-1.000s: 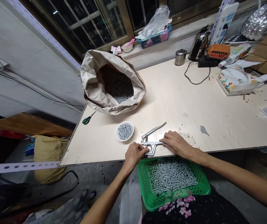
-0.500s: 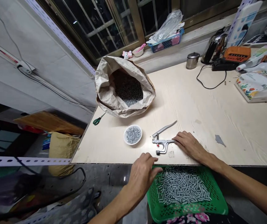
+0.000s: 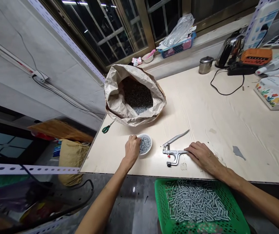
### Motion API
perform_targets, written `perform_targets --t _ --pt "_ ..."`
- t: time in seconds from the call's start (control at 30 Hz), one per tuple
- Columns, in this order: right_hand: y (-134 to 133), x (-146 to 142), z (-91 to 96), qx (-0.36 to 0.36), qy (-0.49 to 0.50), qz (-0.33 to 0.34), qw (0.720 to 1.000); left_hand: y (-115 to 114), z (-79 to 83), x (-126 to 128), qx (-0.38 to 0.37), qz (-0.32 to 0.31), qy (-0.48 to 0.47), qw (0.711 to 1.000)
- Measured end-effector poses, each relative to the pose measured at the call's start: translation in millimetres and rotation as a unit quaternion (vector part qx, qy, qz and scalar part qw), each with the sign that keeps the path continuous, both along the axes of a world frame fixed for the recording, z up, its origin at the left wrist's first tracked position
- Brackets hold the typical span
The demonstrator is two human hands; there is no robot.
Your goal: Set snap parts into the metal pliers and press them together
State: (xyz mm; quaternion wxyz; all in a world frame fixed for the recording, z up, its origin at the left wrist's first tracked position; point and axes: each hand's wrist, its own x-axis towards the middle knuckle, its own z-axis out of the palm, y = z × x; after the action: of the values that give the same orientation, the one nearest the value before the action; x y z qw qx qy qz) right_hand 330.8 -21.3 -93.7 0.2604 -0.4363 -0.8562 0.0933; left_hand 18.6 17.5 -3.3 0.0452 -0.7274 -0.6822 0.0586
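Now the fingers (image 3: 135,139) of the left hand (image 3: 132,149) bend over the near-left rim of the bowl (image 3: 151,145), their tips down among the small metal pieces in it. Whether they pinch one I cannot tell, since the tips are hidden. The right hand (image 3: 201,155) lies flat on the counter (image 3: 203,107), fingers (image 3: 190,150) stretched out and resting on the lower handle of the pliers (image 3: 178,152) and not wrapped round it. The pliers lie on their side just right of the bowl, near the front edge, with the upper handle slanting up and away and the jaws toward the bowl.

Below that edge, in front of the person, sits a green basket (image 3: 159,204) full of short metal tubes. Behind the bowl stands an open paper sack (image 3: 115,94) — dark small parts fill it — with green-handled scissors (image 3: 107,127) just left of its base. Far back on the right stand a tin (image 3: 205,65) and a kettle (image 3: 229,48).
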Motion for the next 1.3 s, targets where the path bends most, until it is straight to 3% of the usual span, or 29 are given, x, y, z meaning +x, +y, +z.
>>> perform_targets --t 0.13,0.3,0.4,0.47,0.53,0.63,0.7,0.8,0.87,0.93,1.0,1.1,1.17,1.23,1.3 --pt "-0.2 -0.3 -1.6 0.002 0.005 0.001 1.0 4.4 -4.0 -6.4 -0.003 -0.002 -0.038 0.999" --pt "-0.2 -1.0 -3.5 0.01 0.009 -0.004 1.0 4.9 9.2 -18.2 0.049 0.063 -0.242 0.967" --pt "0.1 -1.2 -2.0 0.011 0.008 -0.007 1.0 -15.8 14.7 -7.8 0.046 0.09 -0.358 0.928" --pt "0.2 -1.1 0.2 0.007 0.008 -0.005 1.0 -38.7 8.0 6.8 0.039 0.035 -0.385 0.921" --pt "0.3 -0.8 2.2 0.001 0.007 -0.004 1.0 -63.3 -6.7 22.5 0.041 -0.059 -0.367 0.928" --pt "0.2 -0.4 3.6 -0.005 0.007 -0.008 1.0 -90.1 -30.9 39.5 0.009 -0.129 -0.277 0.952" --pt "0.2 0.0 3.5 -0.007 0.009 -0.007 1.0 -97.7 -39.8 45.3 -0.021 -0.141 -0.192 0.971" --pt "0.8 0.5 2.8 -0.009 0.018 0.0 1.0 -97.9 -39.5 50.1 -0.064 -0.138 -0.087 0.985" --pt "1.3 0.5 2.2 -0.007 0.018 0.002 1.0 -94.6 -35.1 53.0 -0.08 -0.127 -0.074 0.986" --pt "1.8 0.1 1.5 -0.002 0.01 -0.002 1.0 -89.9 -32.1 56.2 -0.081 -0.106 -0.136 0.982" --pt "2.2 -0.6 0.6 0.003 -0.003 -0.006 1.0 -83.5 -32.2 59.8 -0.08 -0.052 -0.268 0.959" --pt "2.5 -1.9 -0.5 0.018 -0.023 -0.011 1.0 -70.7 -37.2 66.4 -0.111 0.081 -0.479 0.867" --pt "2.7 -2.7 -0.7 0.03 -0.033 -0.016 0.999 -62.2 -41.3 71.3 -0.13 0.136 -0.55 0.814" --pt "2.7 -3.2 -0.3 0.037 -0.04 -0.021 0.998 -55.7 -44.3 75.7 -0.138 0.148 -0.566 0.799" --pt "2.6 -3.6 0.9 0.039 -0.046 -0.023 0.998 -52.1 -45.2 78.8 -0.142 0.151 -0.551 0.808"
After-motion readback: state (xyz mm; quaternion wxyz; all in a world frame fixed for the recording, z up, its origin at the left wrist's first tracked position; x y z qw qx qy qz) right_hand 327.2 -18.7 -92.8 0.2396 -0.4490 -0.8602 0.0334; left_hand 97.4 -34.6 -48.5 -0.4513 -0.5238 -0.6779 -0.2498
